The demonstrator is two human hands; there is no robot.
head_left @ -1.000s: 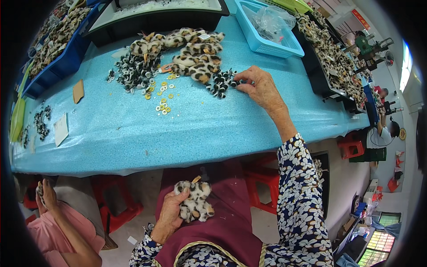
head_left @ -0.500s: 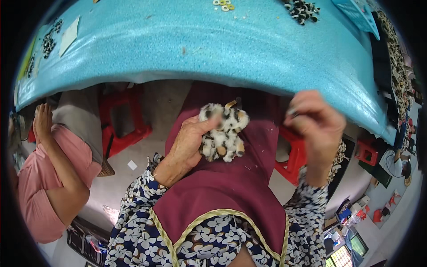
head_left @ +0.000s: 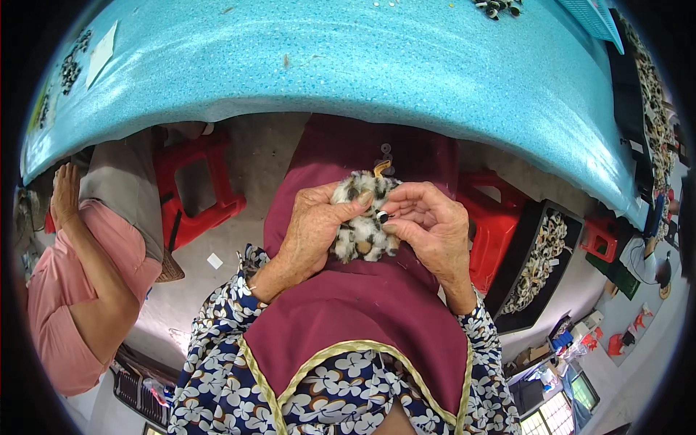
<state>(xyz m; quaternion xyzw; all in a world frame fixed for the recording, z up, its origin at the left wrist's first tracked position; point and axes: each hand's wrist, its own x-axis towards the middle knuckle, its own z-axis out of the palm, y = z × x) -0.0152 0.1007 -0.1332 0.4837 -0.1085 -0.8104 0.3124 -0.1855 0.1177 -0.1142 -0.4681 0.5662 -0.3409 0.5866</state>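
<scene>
Head view: left hand (head_left: 313, 230) wraps the small leopard-spotted plush piece (head_left: 360, 217) from the left, thumb across its top, holding it over the person's lap on the maroon apron (head_left: 362, 304). Right hand (head_left: 429, 226) is pinched narrow, thumb and forefinger closed on a small black-and-white toy eye (head_left: 380, 216) pressed against the plush's right flank. Judged progress: eye is at the fabric but cannot tell whether it is seated; a tan tab shows at the plush's top edge; any second eye on it is hidden by the fingers, so at least the seating of this one looks left to do. Edges and room: rounded front edge of the turquoise foam-covered counter (head_left: 348, 65) runs just above the hands, apart from them, with open lap space below it. A few more eye parts (head_left: 497, 6) lie at the counter's far side, well apart. Red plastic stool (head_left: 194, 185) sits left of the knees; black tray of spotted plush pieces (head_left: 540, 257) stands on the floor near the right elbow, limiting outward swing there. Another person in a pink top (head_left: 69, 290) sits at far left, hand on knee, well clear.
</scene>
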